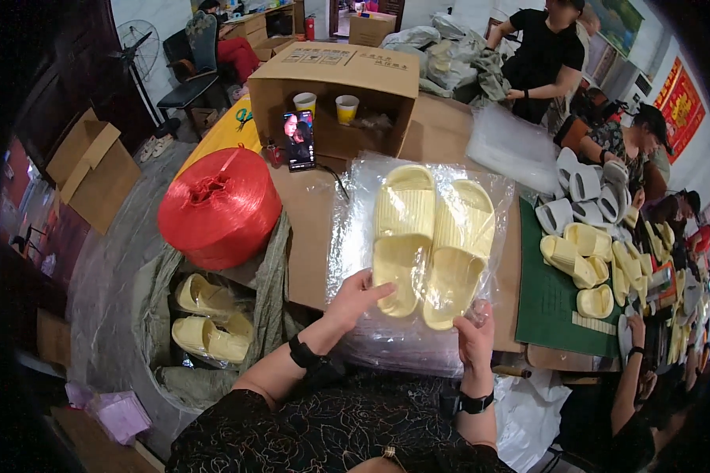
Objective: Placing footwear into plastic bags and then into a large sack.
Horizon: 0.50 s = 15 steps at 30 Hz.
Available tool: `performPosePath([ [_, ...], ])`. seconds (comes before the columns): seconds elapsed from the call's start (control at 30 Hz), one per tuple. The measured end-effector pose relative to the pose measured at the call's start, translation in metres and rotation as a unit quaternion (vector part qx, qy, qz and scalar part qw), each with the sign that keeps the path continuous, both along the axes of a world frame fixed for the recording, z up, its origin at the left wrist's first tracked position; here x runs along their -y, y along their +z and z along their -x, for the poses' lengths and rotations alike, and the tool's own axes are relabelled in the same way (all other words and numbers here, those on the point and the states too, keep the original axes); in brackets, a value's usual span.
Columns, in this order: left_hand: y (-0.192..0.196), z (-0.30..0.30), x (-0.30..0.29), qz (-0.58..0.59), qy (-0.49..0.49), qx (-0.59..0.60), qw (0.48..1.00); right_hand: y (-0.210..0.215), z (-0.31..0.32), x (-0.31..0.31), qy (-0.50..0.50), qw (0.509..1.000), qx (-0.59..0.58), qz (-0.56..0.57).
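Note:
A pair of pale yellow slippers (pixel 404 206) lies side by side in clear plastic, toes pointing away from me. Beneath it is a stack of clear plastic bags (pixel 353 236) on the cardboard-covered table. My left hand (pixel 354 303) closes on the heel end of the left slipper, thumb on top and fingers underneath. By the right slipper's heel, my right hand (pixel 475 337) pinches a bunched edge of the clear plastic. Part of its grip is hidden from view.
A red twine roll (pixel 219 206) stands left, above an open sack (pixel 159 347) holding bagged yellow slippers. Ahead, a cardboard box (pixel 331 67) holds paper cups behind a propped phone (pixel 299 142). Loose slippers (pixel 576 256) lie on a green board (pixel 538 315) at right, where co-workers sit.

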State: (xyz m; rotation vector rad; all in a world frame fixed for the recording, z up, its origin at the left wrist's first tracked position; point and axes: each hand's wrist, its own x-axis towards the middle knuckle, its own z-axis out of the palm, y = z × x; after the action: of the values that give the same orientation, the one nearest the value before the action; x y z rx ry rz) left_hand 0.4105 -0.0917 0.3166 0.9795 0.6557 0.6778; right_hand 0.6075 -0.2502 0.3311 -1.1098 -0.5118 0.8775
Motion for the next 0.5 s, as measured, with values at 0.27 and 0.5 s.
performPosePath([
  [0.27, 0.028, -0.006, 0.019, 0.119, -0.023, 0.102, 0.987, -0.015, 0.001, -0.009, -0.106, 0.967, 0.222, 0.061],
  [0.5, 0.001, -0.017, 0.044, 0.026, -0.042, 0.132, 0.990, -0.010, 0.032, -0.029, -0.106, 0.911, 0.400, 0.011],
])
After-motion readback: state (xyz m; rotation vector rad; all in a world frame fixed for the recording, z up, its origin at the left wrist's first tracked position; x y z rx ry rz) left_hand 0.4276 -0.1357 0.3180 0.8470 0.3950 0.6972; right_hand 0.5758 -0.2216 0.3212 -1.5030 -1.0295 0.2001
